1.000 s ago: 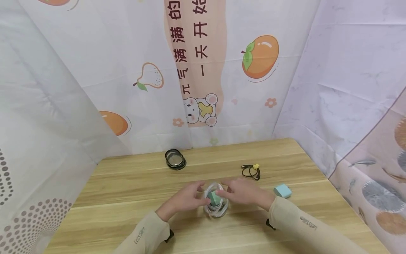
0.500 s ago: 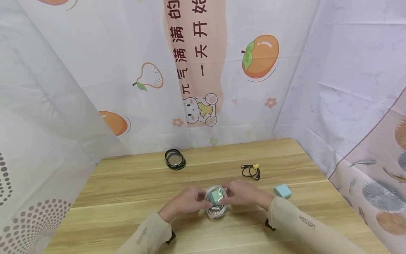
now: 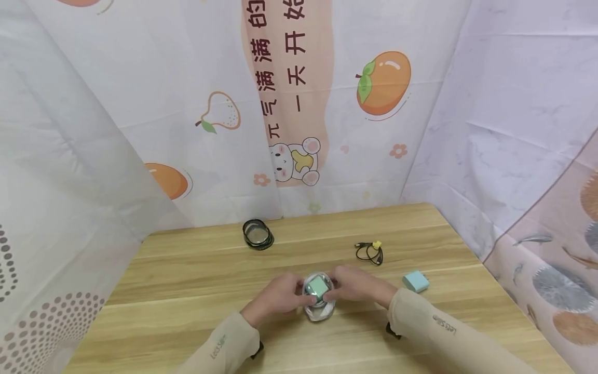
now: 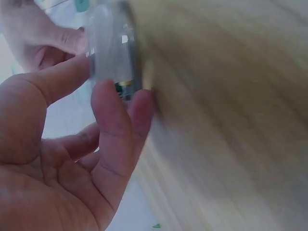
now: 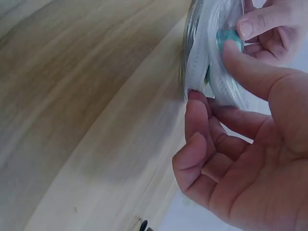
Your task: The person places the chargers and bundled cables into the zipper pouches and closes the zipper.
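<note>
Between my hands, at the middle of the table's front half, is a clear round plastic pouch (image 3: pixel 320 313) with whitish bands around it. A teal charger block (image 3: pixel 317 285) shows at its top, under both thumbs. My left hand (image 3: pixel 285 294) grips the pouch's left side, its thumb by the charger's near edge. On the other side my right hand (image 3: pixel 356 284) holds it, thumb over the teal charger in the right wrist view and fingers behind the ribbed white edge (image 5: pixel 197 67). Up close in the left wrist view, the pouch (image 4: pixel 111 45) is see-through and blurred.
A black coil (image 3: pixel 258 235) with a clear middle lies toward the back left of the wooden table (image 3: pixel 196 270). Behind my right hand is a short black cable (image 3: pixel 370 253) with a yellow tie. A light blue charger (image 3: pixel 416 281) sits near my right forearm.
Both hands have closed in on the pouch, and the thumbs have moved onto the teal charger's near edge. The charger has turned, showing more of its broad face.
</note>
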`<state>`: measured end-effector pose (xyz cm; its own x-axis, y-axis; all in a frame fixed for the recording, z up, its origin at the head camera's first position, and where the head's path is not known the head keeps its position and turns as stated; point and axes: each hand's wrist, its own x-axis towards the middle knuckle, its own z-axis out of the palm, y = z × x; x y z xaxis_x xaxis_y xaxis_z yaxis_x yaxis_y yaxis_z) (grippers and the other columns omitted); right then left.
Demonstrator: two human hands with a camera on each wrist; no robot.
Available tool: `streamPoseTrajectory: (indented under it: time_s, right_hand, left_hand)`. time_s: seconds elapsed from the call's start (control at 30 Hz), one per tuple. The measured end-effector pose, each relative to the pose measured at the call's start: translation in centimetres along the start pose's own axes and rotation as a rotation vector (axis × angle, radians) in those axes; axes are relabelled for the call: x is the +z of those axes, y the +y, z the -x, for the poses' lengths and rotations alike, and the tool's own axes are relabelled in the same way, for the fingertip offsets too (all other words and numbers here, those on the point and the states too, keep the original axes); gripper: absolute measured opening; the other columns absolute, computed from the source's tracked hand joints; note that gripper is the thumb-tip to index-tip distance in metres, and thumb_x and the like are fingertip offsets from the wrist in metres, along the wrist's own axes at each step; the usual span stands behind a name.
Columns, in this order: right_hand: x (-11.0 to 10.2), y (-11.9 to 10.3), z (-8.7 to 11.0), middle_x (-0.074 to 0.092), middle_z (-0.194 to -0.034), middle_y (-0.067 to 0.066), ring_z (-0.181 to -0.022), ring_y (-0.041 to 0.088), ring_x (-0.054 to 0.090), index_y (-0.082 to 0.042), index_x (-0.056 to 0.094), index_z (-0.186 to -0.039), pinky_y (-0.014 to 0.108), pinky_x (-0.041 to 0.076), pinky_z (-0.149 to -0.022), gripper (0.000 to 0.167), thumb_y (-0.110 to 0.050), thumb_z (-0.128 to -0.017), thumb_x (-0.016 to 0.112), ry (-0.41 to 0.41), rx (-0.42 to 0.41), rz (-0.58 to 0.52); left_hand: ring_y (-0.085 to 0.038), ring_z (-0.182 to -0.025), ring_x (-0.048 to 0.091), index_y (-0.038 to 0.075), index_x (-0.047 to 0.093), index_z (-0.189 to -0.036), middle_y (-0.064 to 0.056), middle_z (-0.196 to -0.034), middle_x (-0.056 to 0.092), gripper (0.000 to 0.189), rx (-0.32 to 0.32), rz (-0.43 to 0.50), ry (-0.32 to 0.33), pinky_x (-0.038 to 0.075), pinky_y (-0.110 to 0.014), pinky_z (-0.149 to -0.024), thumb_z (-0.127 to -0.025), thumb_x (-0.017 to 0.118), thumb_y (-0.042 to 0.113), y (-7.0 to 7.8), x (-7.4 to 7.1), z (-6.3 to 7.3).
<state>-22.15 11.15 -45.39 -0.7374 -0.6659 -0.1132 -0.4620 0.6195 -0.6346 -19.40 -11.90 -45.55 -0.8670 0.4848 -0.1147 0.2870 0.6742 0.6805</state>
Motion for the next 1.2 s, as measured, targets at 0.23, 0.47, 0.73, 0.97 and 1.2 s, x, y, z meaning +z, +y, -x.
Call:
streamPoseTrajectory:
  time_s: [0.23, 0.47, 0.73, 0.97, 1.2]
  right_hand:
    - [0.16, -0.22, -0.01, 0.067, -0.081, -0.011, -0.067, 0.004, 0.058, -0.010, 0.073, -0.106, 0.025, 0.051, -0.064, 0.024, -0.023, -0.087, 0.081, 0.031, -0.002, 0.077]
    - [0.34, -0.13, -0.13, 0.064, -0.075, -0.012, -0.060, 0.003, 0.054, -0.010, 0.073, -0.113, 0.024, 0.050, -0.058, 0.028, -0.029, -0.093, 0.075, 0.008, -0.030, 0.076]
    - [0.29, 0.25, -0.38, 0.046, -0.058, -0.009, -0.050, 0.003, 0.040, -0.014, 0.069, -0.086, 0.022, 0.040, -0.048, 0.029, -0.029, -0.106, 0.054, 0.066, -0.021, 0.080]
    - [0.32, -0.36, -0.32, 0.050, -0.061, -0.007, -0.053, 0.005, 0.044, -0.013, 0.069, -0.094, 0.024, 0.043, -0.050, 0.021, -0.027, -0.105, 0.058, 0.082, 0.013, 0.107]
    - [0.14, -0.55, -0.21, 0.053, -0.068, -0.008, -0.059, 0.006, 0.049, -0.012, 0.065, -0.093, 0.025, 0.047, -0.055, 0.015, -0.022, -0.103, 0.060, 0.095, -0.003, 0.112]
  left_hand:
    - [-0.008, -0.062, 0.050, 0.014, 0.063, -0.087, 0.004, -0.074, 0.057, 0.025, -0.003, -0.046, 0.042, 0.043, -0.025, -0.053, -0.089, 0.079, 0.033, -0.10, 0.57, -0.07]
    - [-0.009, -0.066, 0.050, 0.012, 0.063, -0.090, 0.004, -0.076, 0.057, 0.026, -0.015, -0.050, 0.036, 0.044, -0.026, -0.056, -0.088, 0.080, 0.033, -0.22, 0.24, 0.33]
    - [-0.009, -0.067, 0.050, 0.013, 0.063, -0.091, 0.004, -0.077, 0.057, 0.026, 0.001, -0.047, 0.022, 0.043, -0.026, -0.057, -0.091, 0.077, 0.035, -0.25, 0.09, 0.10]
    - [-0.010, -0.059, 0.051, 0.010, 0.066, -0.086, 0.003, -0.070, 0.058, 0.034, -0.052, 0.014, 0.027, 0.043, -0.028, -0.050, -0.097, 0.067, 0.042, -0.24, 0.12, 0.24]
    - [-0.008, -0.046, 0.043, 0.013, 0.062, -0.070, 0.007, -0.055, 0.049, 0.042, -0.068, 0.048, 0.013, 0.036, -0.025, -0.043, -0.096, 0.067, 0.046, -0.47, 0.33, -0.10]
